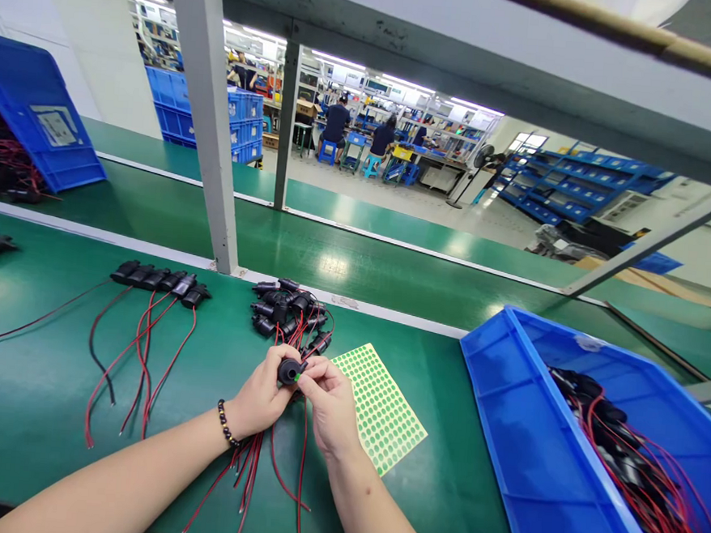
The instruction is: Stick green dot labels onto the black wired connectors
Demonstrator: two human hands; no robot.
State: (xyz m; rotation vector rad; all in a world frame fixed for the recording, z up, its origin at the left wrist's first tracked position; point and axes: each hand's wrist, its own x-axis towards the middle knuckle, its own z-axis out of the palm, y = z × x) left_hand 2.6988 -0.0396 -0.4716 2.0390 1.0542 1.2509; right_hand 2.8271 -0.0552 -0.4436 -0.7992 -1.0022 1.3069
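Observation:
My left hand (265, 394) is closed around a black cylindrical part (288, 371) with a round opening facing up. The fingertips of my right hand (329, 399) pinch a small green sticker (298, 378) against the side of that part. Beyond my hands lies a pile of black parts (283, 310) with red and black wires. To the right is a sheet of round green stickers (391, 411), partly behind my right hand. A row of black parts (160, 279) with wires trailing toward me rests on the green table at the left.
A blue bin (491, 422) at the right holds black parts with red wires. Another blue bin (66, 128) is tilted at the far left. A grey post (204, 118) rises behind the row. People sit at benches in the background.

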